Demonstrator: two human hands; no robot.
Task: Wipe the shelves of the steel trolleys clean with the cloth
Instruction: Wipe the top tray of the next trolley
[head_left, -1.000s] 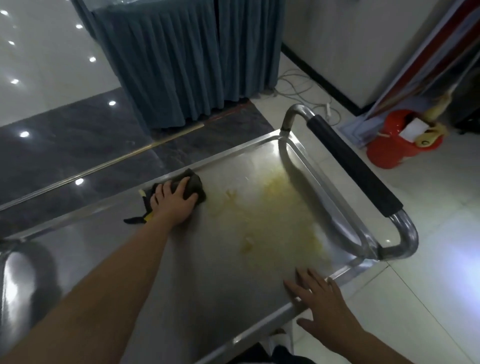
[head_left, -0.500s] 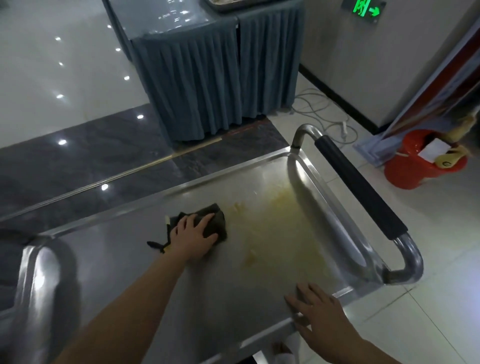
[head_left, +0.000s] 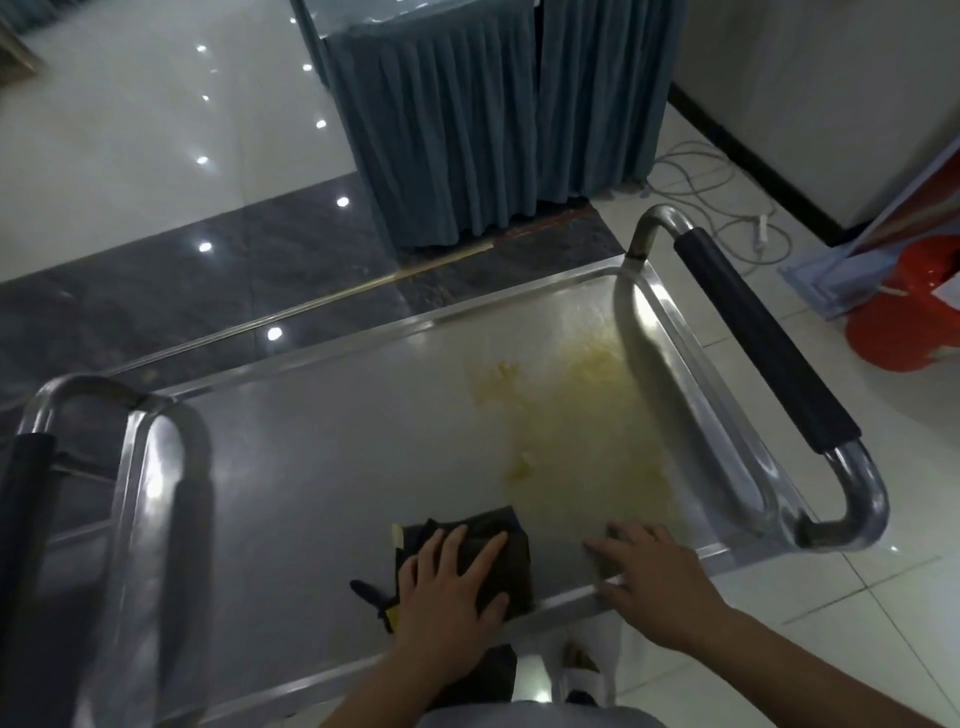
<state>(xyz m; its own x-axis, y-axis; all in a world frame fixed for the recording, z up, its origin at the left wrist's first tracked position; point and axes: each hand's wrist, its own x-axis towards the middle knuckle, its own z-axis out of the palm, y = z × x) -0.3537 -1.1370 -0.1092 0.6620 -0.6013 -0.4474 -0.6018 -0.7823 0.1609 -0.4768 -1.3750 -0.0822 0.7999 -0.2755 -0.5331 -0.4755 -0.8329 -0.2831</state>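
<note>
Steel trolley top shelf (head_left: 311, 467), dim room. Cloth (head_left: 493, 551) has come back from mid-shelf to near rim w/ left hand (head_left: 447, 587) flat on it, fingers spread. Right hand (head_left: 649, 577) flat, braces rim, holds nothing. Yellow stain (head_left: 582, 426) beyond, untouched: wiping prob. early. Far: blue drapes (head_left: 493, 119).

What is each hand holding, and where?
Neither grips anything: left hand presses flat on the cloth; right hand rests on the trolley's near rim.

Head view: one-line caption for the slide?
Left hand presses cloth on trolley shelf; right hand steadies its rim beside yellow stain.
</note>
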